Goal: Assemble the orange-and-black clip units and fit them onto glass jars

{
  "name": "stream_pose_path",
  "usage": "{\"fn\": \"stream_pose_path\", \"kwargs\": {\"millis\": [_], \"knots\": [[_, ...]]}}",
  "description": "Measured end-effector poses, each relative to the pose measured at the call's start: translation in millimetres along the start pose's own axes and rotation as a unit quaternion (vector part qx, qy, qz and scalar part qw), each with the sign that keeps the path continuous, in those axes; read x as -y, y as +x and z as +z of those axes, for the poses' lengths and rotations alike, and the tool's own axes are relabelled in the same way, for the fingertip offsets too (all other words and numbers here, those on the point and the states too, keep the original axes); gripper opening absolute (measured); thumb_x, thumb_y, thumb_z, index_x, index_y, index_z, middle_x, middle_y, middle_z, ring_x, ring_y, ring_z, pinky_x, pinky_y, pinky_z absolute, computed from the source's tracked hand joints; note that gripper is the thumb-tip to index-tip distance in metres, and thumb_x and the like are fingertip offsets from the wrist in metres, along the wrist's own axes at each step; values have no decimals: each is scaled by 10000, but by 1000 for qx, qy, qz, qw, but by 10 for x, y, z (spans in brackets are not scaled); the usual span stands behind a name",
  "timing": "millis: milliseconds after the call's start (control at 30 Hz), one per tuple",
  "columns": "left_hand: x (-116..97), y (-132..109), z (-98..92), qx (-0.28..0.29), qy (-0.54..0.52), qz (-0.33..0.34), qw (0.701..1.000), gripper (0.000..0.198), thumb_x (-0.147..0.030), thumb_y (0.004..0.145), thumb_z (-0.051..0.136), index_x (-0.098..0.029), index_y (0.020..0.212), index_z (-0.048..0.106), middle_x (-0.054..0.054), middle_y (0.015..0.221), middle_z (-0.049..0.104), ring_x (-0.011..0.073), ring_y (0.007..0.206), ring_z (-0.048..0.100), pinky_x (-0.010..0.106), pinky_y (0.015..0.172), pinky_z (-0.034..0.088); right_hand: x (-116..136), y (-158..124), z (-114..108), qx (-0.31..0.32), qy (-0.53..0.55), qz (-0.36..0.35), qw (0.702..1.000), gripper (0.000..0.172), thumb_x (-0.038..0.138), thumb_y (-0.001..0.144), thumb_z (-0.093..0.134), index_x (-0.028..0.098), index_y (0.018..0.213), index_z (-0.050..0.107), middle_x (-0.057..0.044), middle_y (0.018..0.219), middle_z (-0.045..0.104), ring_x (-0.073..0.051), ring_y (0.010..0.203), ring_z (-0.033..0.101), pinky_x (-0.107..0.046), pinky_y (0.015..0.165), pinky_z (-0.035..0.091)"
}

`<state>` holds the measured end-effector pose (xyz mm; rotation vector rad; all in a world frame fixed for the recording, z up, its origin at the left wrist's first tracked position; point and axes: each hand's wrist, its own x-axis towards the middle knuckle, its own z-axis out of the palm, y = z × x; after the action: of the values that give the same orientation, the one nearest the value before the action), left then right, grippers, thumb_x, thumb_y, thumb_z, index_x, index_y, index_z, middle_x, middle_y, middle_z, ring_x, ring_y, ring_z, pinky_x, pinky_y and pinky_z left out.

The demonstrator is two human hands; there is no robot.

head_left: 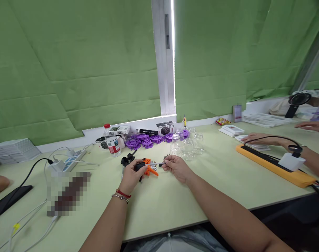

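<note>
My left hand [131, 176] is closed round a black screwdriver handle [140, 166], just above the pale green table [170, 196]. A thin metal shaft [154, 163] runs from that handle to my right hand [175, 166], whose fingers pinch its far end. Under the shaft lies an orange holder with several metal bits [151, 168]. A small black tool [127, 160] lies just behind my left hand. My left wrist wears a red cord and a metal bangle.
Behind the hands are several purple plastic discs [146, 140], clear glass jars [188, 145], a water bottle [111, 140] and small boxes [164, 128]. A power strip [70, 160] with cables lies left. Another person's hand [256, 139] rests by an orange tray [277, 165] at right.
</note>
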<state>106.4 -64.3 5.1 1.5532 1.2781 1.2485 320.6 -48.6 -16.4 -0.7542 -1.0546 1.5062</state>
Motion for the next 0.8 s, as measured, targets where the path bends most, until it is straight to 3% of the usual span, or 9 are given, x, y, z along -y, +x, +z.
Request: {"fn": "stream_pose_path", "kwargs": {"millis": [333, 633, 800], "knots": [[-52, -39, 33, 92, -48, -45, 994, 291, -435, 753, 602, -192, 800, 449, -57, 457, 533, 108, 392, 497, 216, 410, 403, 31, -17, -10, -9, 7, 7, 1000, 262, 297, 647, 758, 154, 757, 567, -47, 675, 691, -127, 629, 654, -272, 684, 517], [-19, -21, 32, 95, -93, -48, 990, 355, -416, 732, 620, -174, 958, 492, -42, 550, 580, 115, 408, 535, 226, 405, 411, 50, -45, 9, -8, -7, 9, 1000, 281, 307, 629, 767, 151, 753, 569, -50, 671, 697, -122, 601, 643, -271, 662, 509], [-9, -24, 33, 100, -102, -38, 989, 315, -411, 749, 606, -165, 918, 507, -33, 530, 577, 117, 421, 535, 229, 419, 413, -7, -21, -13, -17, -10, 8, 1000, 295, 318, 617, 772, 154, 754, 569, -41, 680, 684, -135, 633, 646, -277, 648, 511]]}}
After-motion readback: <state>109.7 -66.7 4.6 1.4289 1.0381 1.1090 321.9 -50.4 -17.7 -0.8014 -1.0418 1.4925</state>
